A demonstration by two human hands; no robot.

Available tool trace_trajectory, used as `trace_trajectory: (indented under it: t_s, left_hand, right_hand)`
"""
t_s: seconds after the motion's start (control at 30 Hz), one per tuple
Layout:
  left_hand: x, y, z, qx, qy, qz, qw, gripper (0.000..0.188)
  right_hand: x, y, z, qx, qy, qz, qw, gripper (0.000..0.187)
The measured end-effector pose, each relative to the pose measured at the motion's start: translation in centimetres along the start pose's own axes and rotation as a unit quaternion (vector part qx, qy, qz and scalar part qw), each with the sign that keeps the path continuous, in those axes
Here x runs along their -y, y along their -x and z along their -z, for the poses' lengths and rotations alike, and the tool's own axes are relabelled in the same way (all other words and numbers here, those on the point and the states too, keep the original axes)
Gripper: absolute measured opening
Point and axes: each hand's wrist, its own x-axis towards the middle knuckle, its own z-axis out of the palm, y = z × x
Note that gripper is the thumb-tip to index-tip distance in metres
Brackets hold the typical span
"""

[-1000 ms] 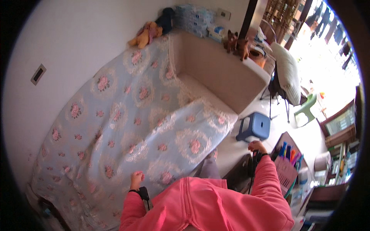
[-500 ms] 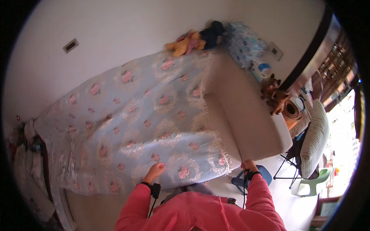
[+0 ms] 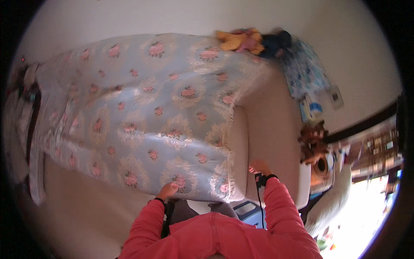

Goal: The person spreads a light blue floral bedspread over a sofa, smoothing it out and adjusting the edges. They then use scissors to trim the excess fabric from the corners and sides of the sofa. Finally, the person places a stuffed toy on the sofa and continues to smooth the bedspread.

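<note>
A pale blue floral sofa cover [image 3: 142, 116] with pink roses and a fringed right edge is spread over a beige sofa [image 3: 276, 125]. My left hand [image 3: 168, 190] is closed at the near edge of the cover, and its fingers appear to pinch the cloth. Out to the right, my right hand [image 3: 259, 166] is over the bare seat strip beside the fringe. Its fingers reach leftward, slightly bent and a little blurred, with nothing visible in them. Whether that hand touches the seat I cannot tell.
Yellow and dark clothes [image 3: 246, 41] lie at the far corner, beside blue-and-white plastic packs [image 3: 306, 71]. Reddish-brown carved figures [image 3: 312, 140] and a rolled brown mat [image 3: 320, 168] stand past the armrest. A striped cushion [image 3: 332, 203] is at right, a blue stool [image 3: 248, 211] near my legs.
The view has shifted. My right hand has moved from the sofa's front corner onto the seat strip, its fingers loosening. My left hand stays closed at the cover's front edge, which sits higher at left.
</note>
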Motion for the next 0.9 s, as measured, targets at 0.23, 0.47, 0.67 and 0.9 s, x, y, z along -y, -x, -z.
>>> trace_trajectory:
  t_s: [0.23, 0.47, 0.67, 0.9]
  left_hand:
    - [-3.3, -6.2, -18.2, -0.087, 0.019, -0.050, 0.995, 0.024]
    - [-11.4, -10.4, -26.6, -0.221, 0.079, 0.060, 0.970, 0.057]
    - [-12.7, -12.2, -30.4, -0.284, -0.208, 0.167, 0.921, 0.062]
    - [-11.7, -12.6, -30.0, -0.342, -0.216, 0.146, 0.903, 0.042]
  right_hand:
    - [-2.2, -10.7, 4.9, 0.083, 0.048, -0.019, 0.995, 0.027]
    - [-0.3, -27.8, 4.0, 0.077, 0.222, 0.062, 0.970, 0.037]
    - [7.9, -40.3, -2.3, -0.092, 0.337, 0.271, 0.897, 0.053]
    - [15.7, -38.3, -3.4, -0.139, 0.217, 0.194, 0.947, 0.048]
